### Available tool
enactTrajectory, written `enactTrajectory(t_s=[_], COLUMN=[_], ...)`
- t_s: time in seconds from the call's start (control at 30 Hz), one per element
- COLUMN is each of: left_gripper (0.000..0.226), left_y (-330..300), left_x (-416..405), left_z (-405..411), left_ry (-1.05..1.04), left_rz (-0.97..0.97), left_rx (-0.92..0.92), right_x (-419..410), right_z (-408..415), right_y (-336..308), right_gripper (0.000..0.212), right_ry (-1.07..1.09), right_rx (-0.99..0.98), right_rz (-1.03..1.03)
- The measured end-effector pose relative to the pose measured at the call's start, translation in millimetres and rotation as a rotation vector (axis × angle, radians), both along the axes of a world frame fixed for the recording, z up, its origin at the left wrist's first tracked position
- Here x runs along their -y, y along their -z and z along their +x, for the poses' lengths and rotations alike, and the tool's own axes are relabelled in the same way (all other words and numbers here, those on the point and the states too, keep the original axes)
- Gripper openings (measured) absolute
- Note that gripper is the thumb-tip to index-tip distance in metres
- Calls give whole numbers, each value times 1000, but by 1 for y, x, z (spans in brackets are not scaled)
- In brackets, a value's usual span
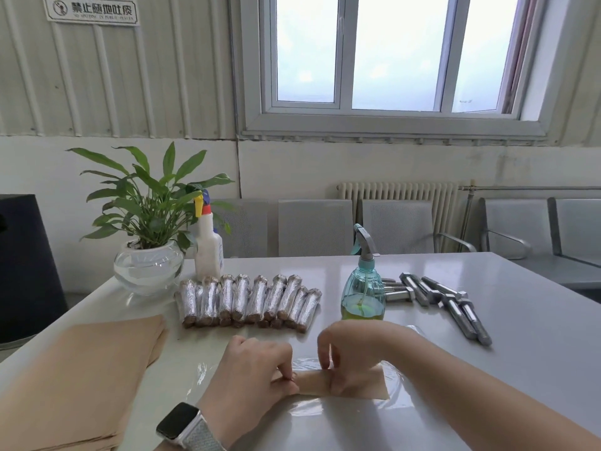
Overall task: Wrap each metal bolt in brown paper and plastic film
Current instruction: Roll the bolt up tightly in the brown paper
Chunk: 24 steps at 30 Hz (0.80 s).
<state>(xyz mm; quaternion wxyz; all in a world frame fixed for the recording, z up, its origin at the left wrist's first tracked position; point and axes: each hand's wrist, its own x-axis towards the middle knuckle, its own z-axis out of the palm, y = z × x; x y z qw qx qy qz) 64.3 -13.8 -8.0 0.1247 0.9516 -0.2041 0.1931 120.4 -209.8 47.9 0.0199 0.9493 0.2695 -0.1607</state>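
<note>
Both hands are working at the near edge of the white table (520, 320). The left hand (257, 369), with a smartwatch (182, 424) on its wrist, is pinching the left end of a brown-paper-wrapped bolt (341, 384) between curled fingers and thumb. The right hand (344, 349) is curling its fingers down over the middle of the same roll, gripping it. The roll is lying crosswise on a sheet of clear plastic film (395, 380) spread flat on the tabletop.

Behind the hands, a row of finished wrapped bolts (250, 301) is lying side by side, touching one another. To the right, a teal spray bottle (362, 288) is standing upright, and beyond it bare metal bolts (455, 304) are lying in a loose heap. A stack of brown paper sheets (81, 379) is occupying the table's left side. At the far left corner, a potted plant (149, 222) in a glass bowl is standing beside a white spray bottle (208, 245).
</note>
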Motion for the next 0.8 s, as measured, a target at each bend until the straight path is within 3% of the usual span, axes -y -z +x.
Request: enactTrajectory(t_s=[0.23, 0.47, 0.8], left_gripper=[30, 35, 25], left_y=[2, -3, -1], left_x=[-3, -8, -5], left_z=[1, -2, -6], left_ry=[2, 23, 16], left_rz=[-1, -76, -66], left_rx=[-1, 0, 68], right_x=[0, -4, 4], right_z=[-3, -14, -29], right_y=[-1, -8, 20], right_gripper=[25, 14, 29], right_ry=[-2, -87, -145], right_rx=[-17, 143, 418], right_rz=[-20, -47, -28])
